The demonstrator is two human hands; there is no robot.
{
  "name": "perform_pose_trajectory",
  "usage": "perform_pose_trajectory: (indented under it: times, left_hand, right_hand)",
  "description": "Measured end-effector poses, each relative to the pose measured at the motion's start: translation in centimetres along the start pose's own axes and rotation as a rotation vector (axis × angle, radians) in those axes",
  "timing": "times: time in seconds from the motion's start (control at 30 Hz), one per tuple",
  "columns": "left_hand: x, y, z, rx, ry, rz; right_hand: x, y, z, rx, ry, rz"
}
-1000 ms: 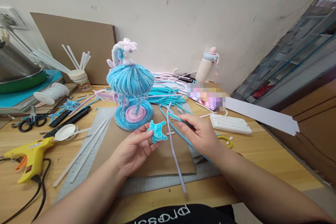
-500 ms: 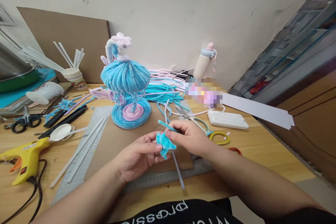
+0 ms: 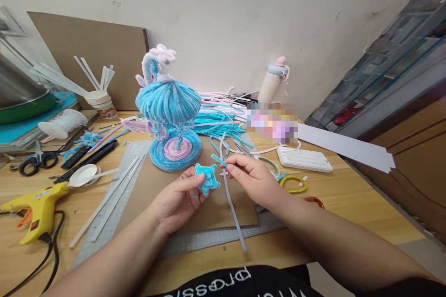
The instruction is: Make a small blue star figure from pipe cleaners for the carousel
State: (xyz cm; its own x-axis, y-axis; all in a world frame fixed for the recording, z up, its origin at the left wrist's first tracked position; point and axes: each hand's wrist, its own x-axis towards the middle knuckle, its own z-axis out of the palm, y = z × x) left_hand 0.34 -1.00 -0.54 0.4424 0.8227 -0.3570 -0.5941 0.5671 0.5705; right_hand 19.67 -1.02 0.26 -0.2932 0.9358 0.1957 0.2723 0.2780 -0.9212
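My left hand (image 3: 184,197) grips a small blue star-shaped piece of fuzzy pipe cleaner (image 3: 208,179) between thumb and fingers. Just to its right, my right hand (image 3: 249,177) pinches a short length of blue pipe cleaner (image 3: 218,159), apart from the star. Below them a long pale lilac pipe cleaner (image 3: 234,213) lies across the brown cardboard (image 3: 167,213). Behind my left hand stands a blue and pink pipe-cleaner model (image 3: 168,102), with a domed, ribbed top over a round coiled base.
A yellow glue gun (image 3: 43,206) with a black cord and black-handled scissors (image 3: 38,160) lie at left. Clear sticks (image 3: 118,199) rest on the grey mat. Bundled blue pipe cleaners (image 3: 219,123), a bottle (image 3: 272,81), a white power strip-like block (image 3: 304,159) and yellow-handled scissors (image 3: 293,184) are at right.
My hands have moved apart. The blue star has shifted left and turned its points into view, while the short blue pipe cleaner stays in my right fingers.
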Motion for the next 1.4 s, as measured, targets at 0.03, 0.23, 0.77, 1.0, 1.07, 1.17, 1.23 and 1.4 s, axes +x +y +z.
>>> perform_pose_trajectory:
  times: [0.03,0.23,0.77,1.0,1.07,1.17,1.23,1.4]
  left_hand:
    - [0.03,-0.02,-0.04,-0.008,-0.001,0.007]
    - [-0.13,-0.61,-0.29,0.023,-0.038,0.013]
    - [-0.13,-0.08,0.13,0.021,-0.023,-0.036]
    - [-0.40,0.02,0.23,-0.007,0.067,-0.021]
    - [-0.36,-0.03,0.24,-0.002,0.050,-0.022]
    - [-0.14,-0.14,0.16,0.015,0.019,0.021]
    - [0.02,-0.24,0.05,0.043,-0.003,0.059]
    - [-0.01,-0.50,0.08,0.095,-0.044,0.046]
  right_hand:
    - [-0.10,-0.02,0.18,0.034,-0.044,0.012]
    - [-0.18,-0.11,0.96,0.161,-0.114,0.051]
    - [-0.06,0.17,0.11,-0.060,0.088,-0.078]
    - [-0.13,0.21,0.34,-0.031,0.128,-0.012]
    - [-0.24,0.03,0.35,0.009,0.106,0.012]
    - [-0.49,-0.25,0.44,0.079,-0.015,0.026]
    - [-0.59,-0.35,0.57,0.110,-0.085,0.016]
    - [-0.29,-0.30,0.91,0.202,-0.032,0.055]
